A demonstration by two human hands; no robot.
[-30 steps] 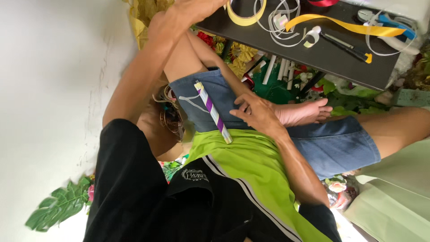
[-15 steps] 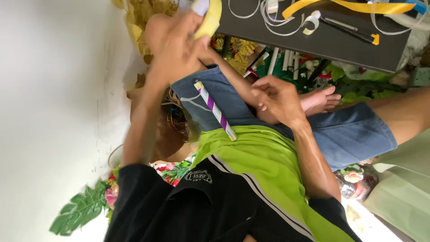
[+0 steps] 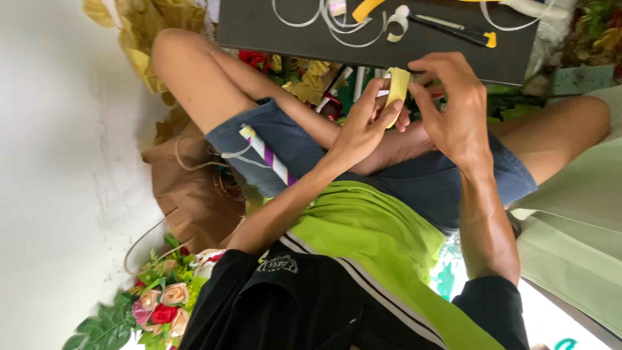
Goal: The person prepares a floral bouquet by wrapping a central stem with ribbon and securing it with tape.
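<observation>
I sit with my legs crossed, in denim shorts and a black and green shirt. My left hand (image 3: pixel 368 123) holds a yellow tape roll (image 3: pixel 397 89) edge-on above my lap. My right hand (image 3: pixel 453 107) meets it from the right, thumb and fingertips pinching the roll's rim. A purple and white striped stick (image 3: pixel 267 155) lies on my left thigh, with a thin white strand beside it. Just beyond my hands is a dark board (image 3: pixel 272 32).
The board carries white ribbon curls (image 3: pixel 337 23), a yellow ribbon end (image 3: pixel 366 9) and a black cutter with a yellow tip (image 3: pixel 453 30). A brown paper bag (image 3: pixel 188 194) and a bouquet of artificial roses (image 3: pixel 162 304) lie at the left. Gold leaves (image 3: pixel 139 39) and red flowers sit under the board.
My left hand came down from the board with the yellow tape roll to my lap. My right hand rose off my leg and took hold of the roll's edge.
</observation>
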